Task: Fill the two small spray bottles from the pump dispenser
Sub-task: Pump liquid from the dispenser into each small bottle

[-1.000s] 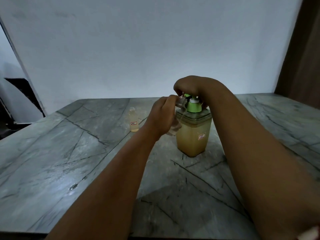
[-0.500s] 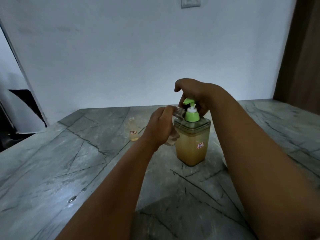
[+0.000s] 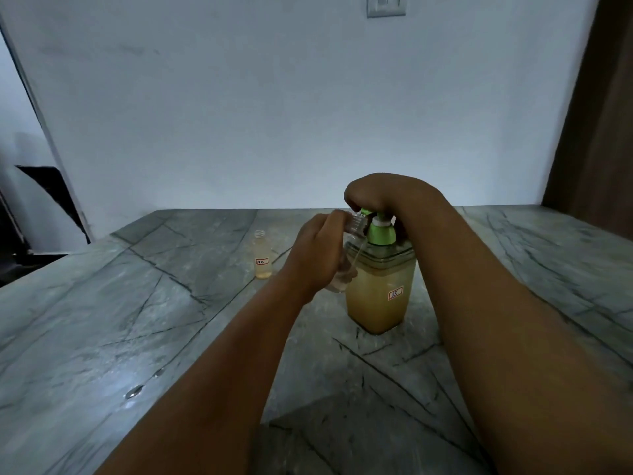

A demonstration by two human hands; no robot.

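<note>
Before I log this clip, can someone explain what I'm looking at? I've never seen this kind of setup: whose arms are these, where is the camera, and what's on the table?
There is no machine here. A person wears a camera on the head, so you look forward and down along both bare arms.

On the grey stone table stands a pump dispenser with a green pump top, holding yellowish liquid. The right hand is pressing on the pump. The left hand holds a small clear bottle, its open neck tilted up to the spout. How full it is cannot be told.

A second small bottle stands upright farther left, uncapped, with some yellowish liquid inside.
</note>
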